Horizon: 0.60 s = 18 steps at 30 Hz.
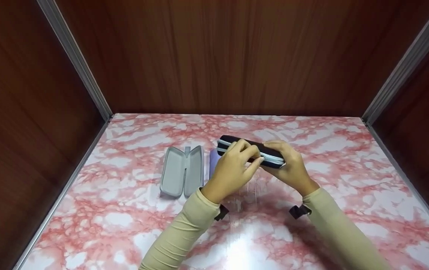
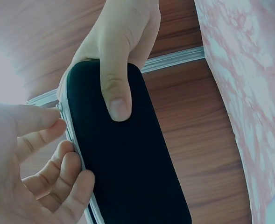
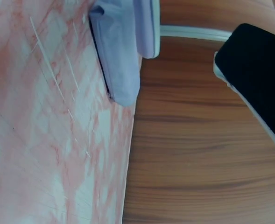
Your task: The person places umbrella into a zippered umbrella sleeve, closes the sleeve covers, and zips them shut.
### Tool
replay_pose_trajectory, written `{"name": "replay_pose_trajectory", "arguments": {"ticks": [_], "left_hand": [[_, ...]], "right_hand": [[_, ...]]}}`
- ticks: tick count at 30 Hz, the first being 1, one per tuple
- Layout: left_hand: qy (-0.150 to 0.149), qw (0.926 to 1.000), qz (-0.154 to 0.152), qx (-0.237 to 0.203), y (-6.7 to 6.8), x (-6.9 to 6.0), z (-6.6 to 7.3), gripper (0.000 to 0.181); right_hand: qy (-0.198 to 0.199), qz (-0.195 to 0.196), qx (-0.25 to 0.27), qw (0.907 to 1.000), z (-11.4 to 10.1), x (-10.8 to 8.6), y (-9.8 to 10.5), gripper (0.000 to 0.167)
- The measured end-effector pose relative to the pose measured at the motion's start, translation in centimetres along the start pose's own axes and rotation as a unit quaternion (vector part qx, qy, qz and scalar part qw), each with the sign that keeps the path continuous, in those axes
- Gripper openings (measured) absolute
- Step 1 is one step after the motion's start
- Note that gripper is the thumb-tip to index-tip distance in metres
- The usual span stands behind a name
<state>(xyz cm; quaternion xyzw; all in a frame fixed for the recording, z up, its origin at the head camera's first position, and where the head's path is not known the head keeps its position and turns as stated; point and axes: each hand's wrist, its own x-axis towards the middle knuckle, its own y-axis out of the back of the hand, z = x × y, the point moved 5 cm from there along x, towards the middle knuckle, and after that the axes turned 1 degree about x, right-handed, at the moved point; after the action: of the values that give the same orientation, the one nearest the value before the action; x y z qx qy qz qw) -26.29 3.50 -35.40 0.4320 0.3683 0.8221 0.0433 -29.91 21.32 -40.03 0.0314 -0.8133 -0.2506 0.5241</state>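
A black zippered case (image 1: pixel 269 151) with a pale zipper along its side is held above the table. My right hand (image 1: pixel 291 167) grips its right end, with the thumb lying on the black face in the left wrist view. My left hand (image 1: pixel 233 167) is at the zipper (image 2: pixel 71 126). Its thumb and forefinger pinch at the zipper pull (image 2: pixel 59 107) near the end that the right hand holds, and its other fingers touch the case's edge. In the right wrist view the case (image 3: pixel 256 70) shows only in part, and most of the right hand is out of frame.
A grey-lined hard case (image 1: pixel 173 174) lies open on the red-and-white marbled table (image 1: pixel 117 217), left of the hands. Beside it is a purple zippered pouch (image 1: pixel 213 161), partly hidden by the left hand. Brown wood-grain panels (image 1: pixel 214 56) wall the table's back and sides.
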Motion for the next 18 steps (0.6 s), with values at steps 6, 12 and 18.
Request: {"name": "replay_pose_trajectory", "arguments": {"ticks": [6,12,18], "left_hand": [[0.009,0.9999,0.010,0.002,0.26,0.02,-0.21,0.011],[0.004,0.9996,0.024,-0.018,0.57,-0.01,-0.41,0.010],[0.002,0.9991,0.033,-0.027,0.68,-0.04,-0.46,0.011]], "right_hand": [[-0.008,0.004,0.017,0.9998,-0.21,0.21,0.02,0.056],[-0.005,0.009,0.025,0.9996,-0.55,0.54,-0.04,0.059],[-0.002,0.013,0.026,0.9996,-0.70,0.63,-0.06,0.062]]}}
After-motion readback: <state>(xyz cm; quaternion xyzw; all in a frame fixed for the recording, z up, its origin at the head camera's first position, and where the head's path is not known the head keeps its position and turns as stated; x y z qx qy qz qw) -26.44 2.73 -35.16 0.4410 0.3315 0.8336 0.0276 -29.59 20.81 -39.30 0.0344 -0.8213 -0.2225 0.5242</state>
